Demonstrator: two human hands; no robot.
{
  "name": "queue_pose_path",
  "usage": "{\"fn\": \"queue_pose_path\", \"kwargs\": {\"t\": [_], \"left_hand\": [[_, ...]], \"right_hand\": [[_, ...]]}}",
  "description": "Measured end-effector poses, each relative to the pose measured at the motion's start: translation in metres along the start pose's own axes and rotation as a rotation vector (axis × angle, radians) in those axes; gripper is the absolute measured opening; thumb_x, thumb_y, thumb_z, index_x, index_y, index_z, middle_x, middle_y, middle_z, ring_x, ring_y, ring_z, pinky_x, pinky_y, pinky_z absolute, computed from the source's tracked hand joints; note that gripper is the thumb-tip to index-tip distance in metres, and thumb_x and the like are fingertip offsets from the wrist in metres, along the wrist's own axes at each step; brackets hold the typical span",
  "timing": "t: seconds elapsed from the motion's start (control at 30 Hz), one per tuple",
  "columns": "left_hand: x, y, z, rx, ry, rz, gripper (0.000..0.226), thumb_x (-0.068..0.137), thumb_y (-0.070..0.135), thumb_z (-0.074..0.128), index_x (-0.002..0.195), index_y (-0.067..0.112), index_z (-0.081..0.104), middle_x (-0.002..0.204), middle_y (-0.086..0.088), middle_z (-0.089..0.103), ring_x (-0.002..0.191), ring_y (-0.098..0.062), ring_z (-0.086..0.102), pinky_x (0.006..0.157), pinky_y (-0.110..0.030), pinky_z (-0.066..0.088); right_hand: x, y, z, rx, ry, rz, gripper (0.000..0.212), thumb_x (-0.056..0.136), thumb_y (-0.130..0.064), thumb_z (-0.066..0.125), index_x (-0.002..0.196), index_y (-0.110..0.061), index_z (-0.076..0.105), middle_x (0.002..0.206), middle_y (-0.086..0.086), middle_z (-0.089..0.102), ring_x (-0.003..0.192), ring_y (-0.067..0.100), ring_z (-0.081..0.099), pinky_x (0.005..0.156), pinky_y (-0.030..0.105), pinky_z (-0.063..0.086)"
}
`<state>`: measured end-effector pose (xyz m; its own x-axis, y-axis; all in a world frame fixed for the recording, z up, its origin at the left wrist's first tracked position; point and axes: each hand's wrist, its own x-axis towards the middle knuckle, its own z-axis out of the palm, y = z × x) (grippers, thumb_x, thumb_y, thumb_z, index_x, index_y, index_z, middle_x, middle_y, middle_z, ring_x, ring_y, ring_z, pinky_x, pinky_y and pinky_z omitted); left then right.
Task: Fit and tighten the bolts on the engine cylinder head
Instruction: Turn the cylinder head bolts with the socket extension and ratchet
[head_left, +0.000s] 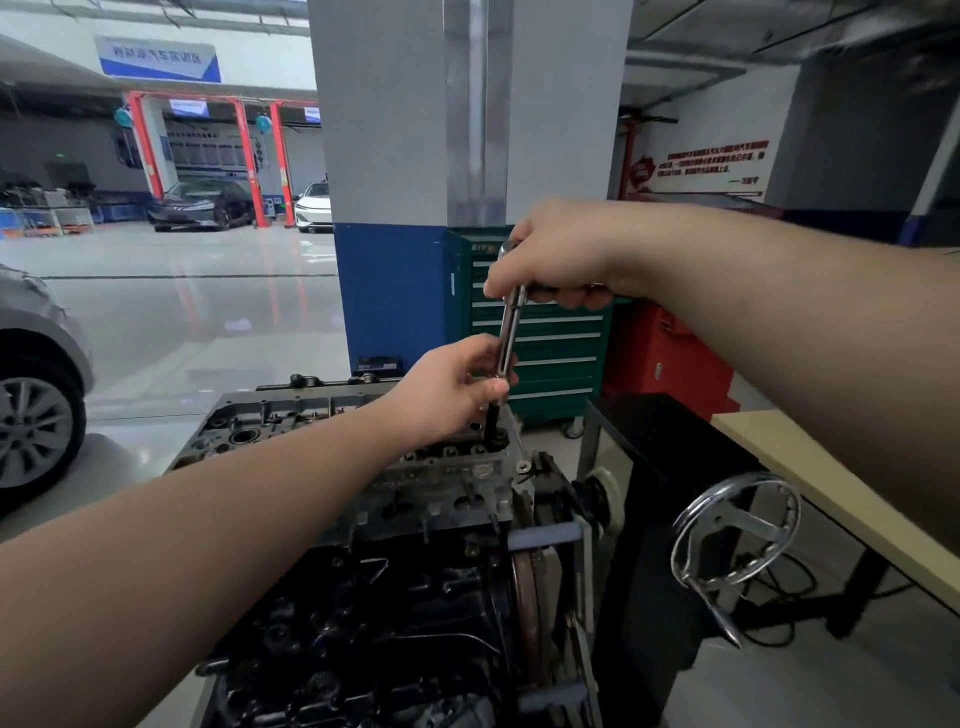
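Observation:
The engine cylinder head (363, 452) lies on top of a dark engine block, low in the middle of the view. A chrome ratchet wrench with a long extension bar (510, 332) stands nearly upright over the head's right end. Its black socket (491, 423) reaches down into a bolt hole there. My right hand (553, 260) grips the wrench handle at the top. My left hand (457, 387) pinches the lower part of the extension just above the socket. The bolt itself is hidden under the socket.
A chrome handwheel (737, 535) of the engine stand sticks out at the right. Behind stand a green tool cabinet (540, 353), a red cabinet (670, 358), a blue and grey pillar (395, 208) and a beige bench (831, 488). A silver car's wheel (31, 426) is at the left.

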<state>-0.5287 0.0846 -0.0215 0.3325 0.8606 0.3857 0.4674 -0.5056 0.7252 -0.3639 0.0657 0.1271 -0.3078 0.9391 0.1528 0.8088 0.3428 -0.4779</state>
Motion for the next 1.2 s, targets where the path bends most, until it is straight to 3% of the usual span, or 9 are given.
{"fn": "queue_pose_path", "kwargs": {"t": [0.27,0.4,0.7,0.97,1.07,1.2], "left_hand": [[0.007,0.003,-0.007,-0.044,0.013,0.010,0.024,0.103,0.011,0.065,0.119,0.028,0.065,0.113,0.011,0.074,0.100,-0.013,0.074,0.086,-0.045,0.064],[0.012,0.005,-0.004,-0.080,0.011,0.008,0.022,0.103,0.011,0.064,0.121,0.023,0.064,0.115,0.009,0.073,0.102,-0.017,0.074,0.083,-0.049,0.064],[0.015,-0.009,0.004,-0.067,-0.003,0.000,0.024,0.104,0.014,0.063,0.127,0.021,0.063,0.117,0.006,0.074,0.100,-0.012,0.074,0.081,-0.043,0.065],[0.018,-0.015,0.002,-0.109,-0.032,0.000,0.027,0.106,0.014,0.060,0.130,0.027,0.060,0.116,0.006,0.075,0.101,-0.013,0.074,0.079,-0.039,0.066],[0.020,-0.016,0.004,-0.107,-0.025,0.004,0.029,0.106,0.014,0.059,0.131,0.029,0.059,0.116,0.007,0.075,0.101,-0.010,0.074,0.076,-0.036,0.065],[0.021,-0.015,0.005,-0.082,-0.026,0.006,0.033,0.108,0.015,0.057,0.139,0.026,0.056,0.123,0.006,0.072,0.100,-0.011,0.074,0.076,-0.033,0.065]], "right_hand": [[0.011,-0.005,-0.012,-0.021,-0.012,-0.025,0.026,0.082,-0.037,0.077,0.089,-0.013,0.070,0.058,0.003,0.054,0.041,0.016,0.042,0.039,0.023,0.032],[0.015,-0.007,-0.019,-0.076,-0.018,-0.039,0.026,0.081,-0.037,0.076,0.088,-0.013,0.070,0.060,0.003,0.055,0.042,0.014,0.043,0.038,0.024,0.033],[0.027,0.006,-0.012,-0.074,-0.058,-0.004,0.029,0.083,-0.040,0.076,0.089,-0.013,0.069,0.057,0.001,0.056,0.042,0.016,0.043,0.039,0.024,0.034],[0.036,0.005,-0.014,-0.056,-0.059,-0.003,0.044,0.079,-0.055,0.083,0.086,-0.014,0.069,0.066,0.003,0.061,0.050,0.016,0.050,0.044,0.025,0.041],[0.036,0.007,-0.017,-0.041,-0.071,-0.006,0.037,0.084,-0.047,0.082,0.089,-0.012,0.069,0.068,0.004,0.063,0.050,0.015,0.050,0.043,0.025,0.040],[0.034,0.011,-0.024,0.157,-0.199,0.072,0.022,0.097,-0.031,0.068,0.092,-0.010,0.062,0.073,0.007,0.061,0.050,0.010,0.046,0.036,0.018,0.034]]}}
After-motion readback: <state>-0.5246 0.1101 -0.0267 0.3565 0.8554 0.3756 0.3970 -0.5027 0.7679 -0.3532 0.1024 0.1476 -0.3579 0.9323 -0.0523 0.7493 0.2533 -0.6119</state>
